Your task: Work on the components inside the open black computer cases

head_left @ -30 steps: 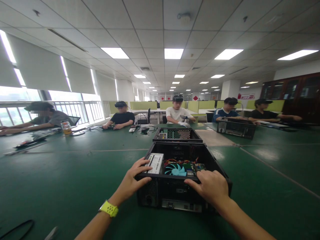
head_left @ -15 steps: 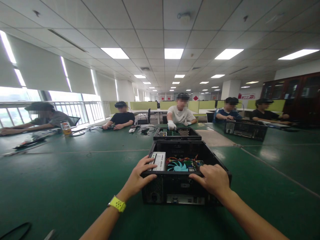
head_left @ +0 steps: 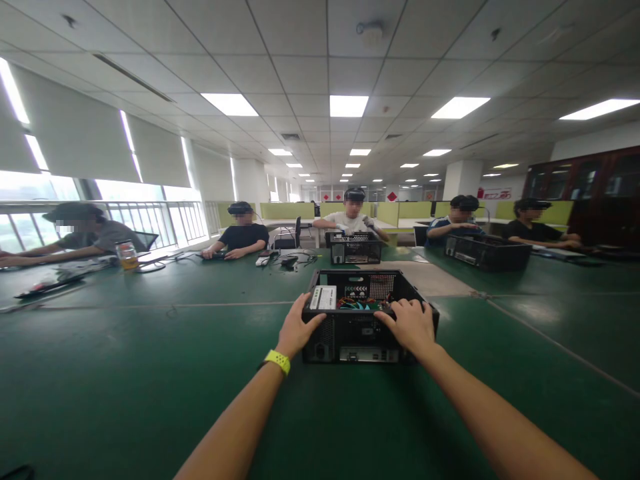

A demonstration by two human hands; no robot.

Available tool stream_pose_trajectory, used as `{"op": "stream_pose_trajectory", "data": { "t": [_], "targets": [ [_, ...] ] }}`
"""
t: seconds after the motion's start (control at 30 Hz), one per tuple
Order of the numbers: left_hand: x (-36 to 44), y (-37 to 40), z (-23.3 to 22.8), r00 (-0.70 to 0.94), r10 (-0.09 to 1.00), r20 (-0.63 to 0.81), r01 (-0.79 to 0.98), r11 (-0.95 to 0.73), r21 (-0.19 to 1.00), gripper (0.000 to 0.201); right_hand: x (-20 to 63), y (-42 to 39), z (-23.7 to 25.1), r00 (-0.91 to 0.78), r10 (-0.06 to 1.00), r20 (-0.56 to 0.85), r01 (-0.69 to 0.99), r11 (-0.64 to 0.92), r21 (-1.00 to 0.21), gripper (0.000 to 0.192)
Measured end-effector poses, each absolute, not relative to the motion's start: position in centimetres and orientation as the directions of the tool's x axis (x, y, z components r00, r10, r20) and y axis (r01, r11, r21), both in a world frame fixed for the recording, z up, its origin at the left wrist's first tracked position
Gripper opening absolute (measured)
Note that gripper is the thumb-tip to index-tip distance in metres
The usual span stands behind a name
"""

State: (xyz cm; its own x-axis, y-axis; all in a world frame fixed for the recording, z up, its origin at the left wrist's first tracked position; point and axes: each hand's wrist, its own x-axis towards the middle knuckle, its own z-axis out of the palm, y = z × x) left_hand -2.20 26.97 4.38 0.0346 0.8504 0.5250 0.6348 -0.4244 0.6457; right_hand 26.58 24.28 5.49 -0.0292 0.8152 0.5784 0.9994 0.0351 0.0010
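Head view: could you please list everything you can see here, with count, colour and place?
PC case: 1, black, open-topped, centre of table
Fan: 1, teal, inside PC case
Table: 1, green, foreground
Other cases: 2, black, far side of table
Cup: 1, amber contents, far left
People: 5, seated along far side
Ceiling lights: many, white, overhead
Watch: 1, yellow, left wrist
Left hand: 1, gripping case's near left edge
Right hand: 1, gripping case's near right edge
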Motion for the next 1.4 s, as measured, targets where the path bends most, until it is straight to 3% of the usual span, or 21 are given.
{"op": "stream_pose_trajectory", "data": {
  "t": [0.2, 0.27, 0.37, 0.53, 0.67, 0.8, 1.1, 1.27, 1.4],
  "targets": [
    [2.2, 26.8, 2.2, -0.307, 0.870, 0.386, 0.607, -0.133, 0.784, 0.086, 25.9, 28.2, 5.5, 0.102, 0.856, 0.506, 0.992, -0.053, -0.110, 0.067],
    [3.3, 24.9, 0.8, -0.255, 0.923, 0.287, 0.639, -0.061, 0.767, 0.085, 26.1, 29.4, 5.6, 0.112, 0.868, 0.484, 0.990, -0.057, -0.127, 0.069],
    [3.9, 20.6, -0.9, -0.038, 0.993, 0.115, 0.713, -0.054, 0.699, 0.083, 26.8, 31.0, 5.8, 0.118, 0.886, 0.449, 0.988, -0.057, -0.146, 0.071],
    [3.5, 12.6, -0.6, 0.204, 0.973, -0.112, 0.705, -0.067, 0.706, 0.081, 27.5, 32.3, 5.9, 0.138, 0.910, 0.391, 0.982, -0.073, -0.175, 0.074],
    [2.9, 9.1, 0.0, 0.292, 0.951, -0.102, 0.699, -0.139, 0.702, 0.078, 27.0, 31.9, 5.8, 0.193, 0.914, 0.357, 0.971, -0.127, -0.201, 0.077],
    [2.0, 7.5, -0.4, 0.252, 0.961, -0.109, 0.697, -0.103, 0.709, 0.076, 26.7, 30.9, 5.3, 0.220, 0.921, 0.320, 0.966, -0.159, -0.206, 0.081],
    [1.9, 5.5, -0.1, 0.261, 0.954, -0.146, 0.636, -0.056, 0.770, 0.077, 28.4, 26.8, 4.9, 0.055, 0.973, 0.224, 0.977, -0.006, -0.214, 0.083],
    [2.3, 5.2, -0.9, 0.267, 0.954, -0.139, 0.625, -0.062, 0.778, 0.075, 27.1, 20.1, 3.4, -0.082, 0.977, 0.196, 0.942, 0.141, -0.305, 0.071],
    [2.8, 5.0, -1.2, 0.275, 0.961, 0.007, 0.592, -0.175, 0.787, 0.052, 26.2, 12.8, 1.8, -0.263, 0.949, 0.175, 0.745, 0.315, -0.589, 0.046]
  ]
}}
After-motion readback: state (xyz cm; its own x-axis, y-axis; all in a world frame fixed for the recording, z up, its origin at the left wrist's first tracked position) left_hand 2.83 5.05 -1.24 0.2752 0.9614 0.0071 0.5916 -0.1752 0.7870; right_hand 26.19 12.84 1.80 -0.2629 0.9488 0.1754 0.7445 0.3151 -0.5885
